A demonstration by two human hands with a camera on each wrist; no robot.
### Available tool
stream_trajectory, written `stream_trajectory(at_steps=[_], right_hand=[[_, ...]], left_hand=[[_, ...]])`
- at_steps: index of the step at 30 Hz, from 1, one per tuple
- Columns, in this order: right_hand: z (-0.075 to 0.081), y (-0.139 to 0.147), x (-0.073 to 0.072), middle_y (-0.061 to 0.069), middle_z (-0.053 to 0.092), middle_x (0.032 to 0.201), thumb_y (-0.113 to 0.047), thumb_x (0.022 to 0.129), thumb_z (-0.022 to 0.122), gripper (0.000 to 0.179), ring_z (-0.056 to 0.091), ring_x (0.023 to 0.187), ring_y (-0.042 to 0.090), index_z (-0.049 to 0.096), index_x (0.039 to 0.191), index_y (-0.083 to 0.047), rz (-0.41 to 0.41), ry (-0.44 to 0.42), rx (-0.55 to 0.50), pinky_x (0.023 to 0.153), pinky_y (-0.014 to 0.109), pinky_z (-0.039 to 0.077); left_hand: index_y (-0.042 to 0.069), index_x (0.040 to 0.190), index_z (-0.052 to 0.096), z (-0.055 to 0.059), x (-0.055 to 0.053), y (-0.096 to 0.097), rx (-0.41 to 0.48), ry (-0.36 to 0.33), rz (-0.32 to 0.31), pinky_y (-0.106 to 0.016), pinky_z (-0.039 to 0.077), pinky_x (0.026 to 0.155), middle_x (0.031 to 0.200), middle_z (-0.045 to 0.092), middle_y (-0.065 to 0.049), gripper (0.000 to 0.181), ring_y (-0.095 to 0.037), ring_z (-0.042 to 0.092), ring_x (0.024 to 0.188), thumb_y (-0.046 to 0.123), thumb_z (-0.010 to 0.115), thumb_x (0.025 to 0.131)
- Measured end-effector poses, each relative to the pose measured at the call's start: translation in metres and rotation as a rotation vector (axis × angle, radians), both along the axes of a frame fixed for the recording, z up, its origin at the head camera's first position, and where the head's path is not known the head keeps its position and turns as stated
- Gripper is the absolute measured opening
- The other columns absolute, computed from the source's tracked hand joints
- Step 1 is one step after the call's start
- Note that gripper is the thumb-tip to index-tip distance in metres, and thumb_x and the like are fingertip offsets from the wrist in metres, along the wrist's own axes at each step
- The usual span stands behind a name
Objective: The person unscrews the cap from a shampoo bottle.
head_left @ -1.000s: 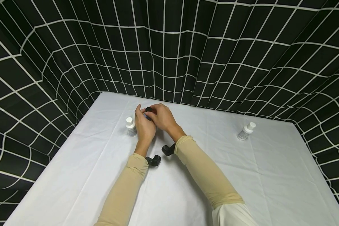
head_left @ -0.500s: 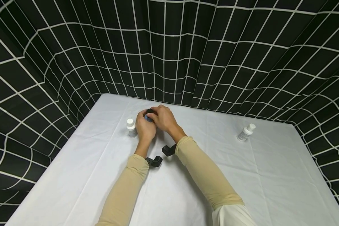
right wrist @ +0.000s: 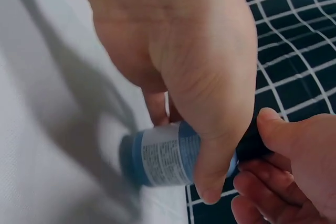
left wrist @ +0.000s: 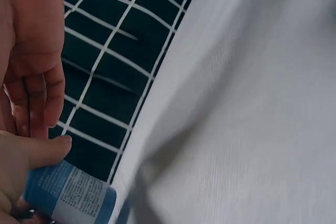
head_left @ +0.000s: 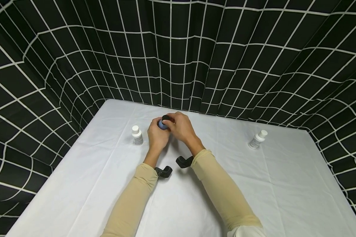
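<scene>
A blue bottle (head_left: pixel 163 125) with a black cap (head_left: pixel 165 118) is held between both hands near the back of the table. My left hand (head_left: pixel 158 134) is wrapped around the bottle's body. From the other side, the fingers and thumb of my right hand (head_left: pixel 182 127) pinch the cap. In the right wrist view, the blue bottle (right wrist: pixel 160 158) lies across the picture with its printed white label showing, and fingers cover much of its cap end. The left wrist view shows the base and label of the same bottle (left wrist: pixel 79 195) at the lower left.
A small white bottle (head_left: pixel 137 136) stands to the left of my left hand. Another white bottle (head_left: pixel 258 140) stands far to the right. White cloth covers the table (head_left: pixel 112 184), and a black grid-patterned curtain (head_left: pixel 184 49) hangs behind it.
My left fingers, raised and spread a second ago, have curled around the blue bottle. Both hands have shifted slightly right with it, and more of the bottle shows. The white bottles have stayed put.
</scene>
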State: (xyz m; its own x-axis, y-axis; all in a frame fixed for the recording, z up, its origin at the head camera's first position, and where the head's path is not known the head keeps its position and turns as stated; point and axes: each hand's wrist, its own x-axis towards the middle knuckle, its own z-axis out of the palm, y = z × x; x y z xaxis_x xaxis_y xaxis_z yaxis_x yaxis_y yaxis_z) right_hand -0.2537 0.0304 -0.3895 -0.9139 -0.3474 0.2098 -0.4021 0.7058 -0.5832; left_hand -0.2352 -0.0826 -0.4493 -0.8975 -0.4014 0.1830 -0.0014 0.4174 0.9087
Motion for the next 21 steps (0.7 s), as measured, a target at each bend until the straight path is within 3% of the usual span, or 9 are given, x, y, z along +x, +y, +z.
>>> stream_trajectory(at_steps=[8, 21], right_hand=[[0.002, 0.024, 0.012, 0.014, 0.070, 0.105, -0.032, 0.097, 0.070, 0.041, 0.066, 0.093, 0.028, 0.070, 0.127, -0.005, -0.060, 0.043, -0.052, 0.083, 0.041, 0.054], [0.001, 0.054, 0.026, 0.015, 0.071, 0.106, -0.030, 0.097, 0.071, 0.040, 0.069, 0.098, 0.029, 0.071, 0.126, -0.003, -0.153, 0.046, -0.157, 0.086, 0.043, 0.055]], left_hand=[[0.005, 0.131, 0.062, 0.003, 0.005, 0.017, -0.015, 0.006, -0.105, -0.047, 0.052, 0.105, 0.128, 0.069, -0.017, 0.055, -0.035, 0.065, 0.123, 0.021, 0.082, 0.082], [0.007, 0.135, 0.062, 0.000, 0.011, 0.034, -0.039, -0.005, -0.277, -0.046, 0.052, 0.106, 0.133, 0.068, -0.015, 0.063, -0.033, 0.065, 0.125, 0.029, 0.086, 0.081]])
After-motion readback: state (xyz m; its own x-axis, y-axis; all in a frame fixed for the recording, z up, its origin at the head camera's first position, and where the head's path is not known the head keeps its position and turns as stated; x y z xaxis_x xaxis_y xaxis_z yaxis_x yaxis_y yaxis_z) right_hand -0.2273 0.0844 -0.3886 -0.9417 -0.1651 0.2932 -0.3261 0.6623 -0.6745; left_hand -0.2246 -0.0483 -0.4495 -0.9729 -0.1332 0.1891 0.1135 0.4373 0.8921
